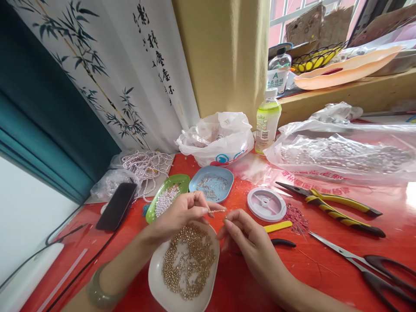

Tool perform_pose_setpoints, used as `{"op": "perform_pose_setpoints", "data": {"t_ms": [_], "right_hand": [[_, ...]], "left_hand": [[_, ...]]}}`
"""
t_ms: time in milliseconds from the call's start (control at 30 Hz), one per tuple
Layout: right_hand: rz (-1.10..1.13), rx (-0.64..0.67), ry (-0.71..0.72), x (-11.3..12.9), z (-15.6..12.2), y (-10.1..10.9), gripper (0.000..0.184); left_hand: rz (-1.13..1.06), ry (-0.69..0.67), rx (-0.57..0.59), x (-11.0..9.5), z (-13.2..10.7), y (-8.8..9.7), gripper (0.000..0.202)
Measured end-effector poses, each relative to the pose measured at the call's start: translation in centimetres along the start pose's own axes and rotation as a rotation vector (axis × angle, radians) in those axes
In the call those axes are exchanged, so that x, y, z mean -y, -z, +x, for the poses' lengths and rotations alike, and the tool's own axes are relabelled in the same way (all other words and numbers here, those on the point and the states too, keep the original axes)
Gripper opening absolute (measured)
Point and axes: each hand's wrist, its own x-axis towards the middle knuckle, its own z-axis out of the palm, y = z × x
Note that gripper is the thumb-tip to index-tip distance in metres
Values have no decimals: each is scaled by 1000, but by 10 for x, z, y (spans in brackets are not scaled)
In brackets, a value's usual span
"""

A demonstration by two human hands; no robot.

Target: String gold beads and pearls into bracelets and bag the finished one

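Observation:
My left hand [186, 209] pinches a short strand of small gold beads [217, 211], whose free end points right. Close to that end, my right hand [245, 234] has thumb and forefinger pressed together on what looks like a small gold bead [226, 217]. The thread itself is too fine to make out. Below both hands sits a white dish [155, 271] with many loose gold beads [188, 264] in it. Behind my left hand are a green tray [184, 181] of pearly white beads and a blue tray [228, 177] of small metal pieces.
On the red table [240, 286], to the right, lie a white spool [266, 204], red bits [296, 220], yellow-black pliers [331, 206] and scissors [364, 264]. A phone [117, 207] and bead strands [146, 167] lie left. Plastic bags [216, 138] and a bottle [268, 123] stand behind.

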Motion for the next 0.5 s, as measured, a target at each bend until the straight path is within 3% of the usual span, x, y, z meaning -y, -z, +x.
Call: {"op": "perform_pose_setpoints", "data": {"t_ms": [267,500], "right_hand": [[56,-49,36,6,1,-1,14],[-103,-171,137,8,3,4,14]], "left_hand": [[9,-8,-8,-2,-3,-13,10],[102,22,-212,0,0,-21,9]]}}
